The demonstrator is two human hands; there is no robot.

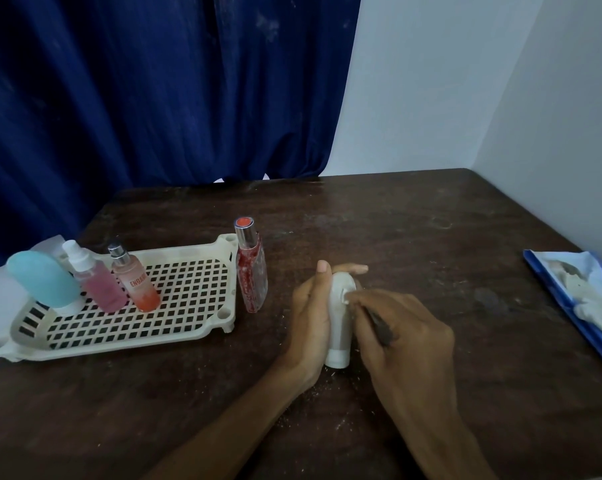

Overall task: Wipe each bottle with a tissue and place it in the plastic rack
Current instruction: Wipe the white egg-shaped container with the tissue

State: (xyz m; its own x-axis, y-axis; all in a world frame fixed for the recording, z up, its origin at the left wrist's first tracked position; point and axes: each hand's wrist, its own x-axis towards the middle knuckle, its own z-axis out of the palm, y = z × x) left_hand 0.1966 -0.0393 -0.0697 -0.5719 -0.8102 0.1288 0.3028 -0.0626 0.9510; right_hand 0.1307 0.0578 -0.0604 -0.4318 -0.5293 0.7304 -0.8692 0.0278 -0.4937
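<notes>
My left hand (310,317) grips a white bottle (339,327) that stands cap-down on the dark table. My right hand (400,334) pinches a small bit of white tissue (348,295) against the bottle's upper side. The cream plastic rack (175,327) lies at the left. In its left end stand a blue bottle (43,278), a pink spray bottle (97,278) and an orange-pink perfume bottle (135,278). A clear bottle with red flecks and a silver cap (251,268) stands on the table just right of the rack.
A blue tissue pack (583,299) lies at the table's right edge with white tissue showing. A blue curtain hangs behind the table and white walls close the back right corner. White crumbs dot the wooden table (431,237).
</notes>
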